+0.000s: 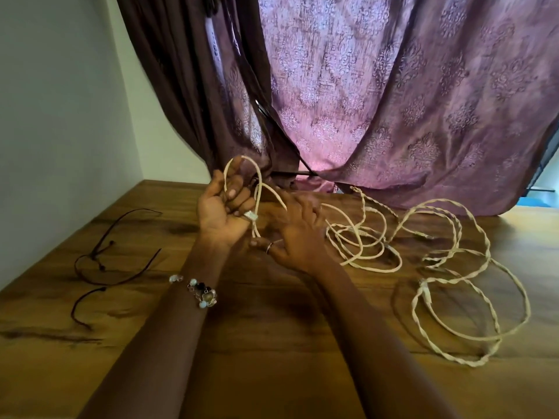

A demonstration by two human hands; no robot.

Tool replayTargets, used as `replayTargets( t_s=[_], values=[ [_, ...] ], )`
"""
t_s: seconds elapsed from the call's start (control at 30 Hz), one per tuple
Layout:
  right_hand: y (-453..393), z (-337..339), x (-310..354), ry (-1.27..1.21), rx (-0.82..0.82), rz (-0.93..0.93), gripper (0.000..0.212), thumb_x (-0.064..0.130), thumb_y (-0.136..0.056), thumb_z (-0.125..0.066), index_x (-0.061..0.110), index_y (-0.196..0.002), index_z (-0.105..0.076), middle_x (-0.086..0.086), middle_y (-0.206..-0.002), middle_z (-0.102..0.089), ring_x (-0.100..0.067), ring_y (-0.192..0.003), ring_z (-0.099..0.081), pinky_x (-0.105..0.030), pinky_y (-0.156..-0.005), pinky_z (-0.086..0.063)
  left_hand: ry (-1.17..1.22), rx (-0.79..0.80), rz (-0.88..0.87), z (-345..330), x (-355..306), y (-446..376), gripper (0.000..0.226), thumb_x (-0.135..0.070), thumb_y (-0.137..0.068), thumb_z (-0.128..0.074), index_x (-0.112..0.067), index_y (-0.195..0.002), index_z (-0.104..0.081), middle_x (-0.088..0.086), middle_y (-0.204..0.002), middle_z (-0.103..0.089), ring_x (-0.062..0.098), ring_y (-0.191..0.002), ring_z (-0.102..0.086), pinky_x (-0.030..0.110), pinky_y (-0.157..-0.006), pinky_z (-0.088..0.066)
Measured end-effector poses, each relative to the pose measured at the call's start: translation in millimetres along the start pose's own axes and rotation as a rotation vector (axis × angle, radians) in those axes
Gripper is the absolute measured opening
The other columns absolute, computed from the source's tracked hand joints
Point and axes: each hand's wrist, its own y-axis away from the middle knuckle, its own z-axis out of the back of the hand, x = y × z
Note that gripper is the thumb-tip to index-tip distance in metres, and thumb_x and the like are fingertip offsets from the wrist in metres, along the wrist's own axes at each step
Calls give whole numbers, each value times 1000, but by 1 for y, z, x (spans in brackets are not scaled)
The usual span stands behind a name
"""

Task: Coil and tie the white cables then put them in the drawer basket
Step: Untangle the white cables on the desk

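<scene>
The left grip (222,207) is curling its fingers round a loop of white cable (257,189), held above the bench (272,343); the right grip (298,237) is pinching the same cable just below, at four o'clock from the left. More white cables (453,267) are lying tangled at three o'clock, dark cords (102,267) at nine
</scene>
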Motion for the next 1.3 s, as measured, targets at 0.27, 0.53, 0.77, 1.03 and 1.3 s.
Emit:
replayTargets(
  t_s=[0.27, 0.53, 0.77, 1.03, 1.3],
  values=[
    [-8, 9, 2, 105, 143, 351, 23, 34, -77, -63, 28, -98, -72, -1, -142, -49, -34, -133, -32, -58, -98, -28, -82, -113, -70, 20, -20, -5, 44, -36, -102, -25, -7, -106, -57, -5, -49, -44, 3, -30, -28, 14, -35, -21],
    [4, 52, 2, -597, -166, 234, 8, 4, -82, -71, 6, -89, -74, 35, -62, -52, 16, -58, -53, -2, -58, -35, -540, -158, 39, 16, -7, 2, 41, -31, -103, -25, -4, -106, -56, 12, -79, -74, 20, -66, -72, 26, -54, -57],
    [-2, 28, -28, -425, -402, -75, 9, 9, -83, -62, 7, -86, -70, -4, -69, -65, -19, -60, -56, -38, -56, -46, -837, 33, 288, 3, 24, 15, 43, -21, -104, -26, 5, -92, -59, 9, -46, -58, 15, -31, -51, 19, -32, -40],
    [-2, 23, -58, -302, -437, -253, 18, 19, -86, -62, 11, -95, -76, -9, -86, -74, -25, -77, -67, -21, -67, -41, -627, 172, 437, 12, 14, 14, 52, -43, -91, -30, 3, -95, -53, -6, -33, -27, 1, -24, -16, 20, -41, 3],
    [-3, 16, -42, -213, -391, -202, 20, 21, -90, -56, 12, -100, -71, -12, -84, -71, -30, -73, -64, -29, -62, -44, -564, 103, 478, 13, 10, 14, 38, -20, -95, -26, 2, -97, -56, 2, -38, -34, 6, -22, -23, 7, -35, -21]
  ],
)
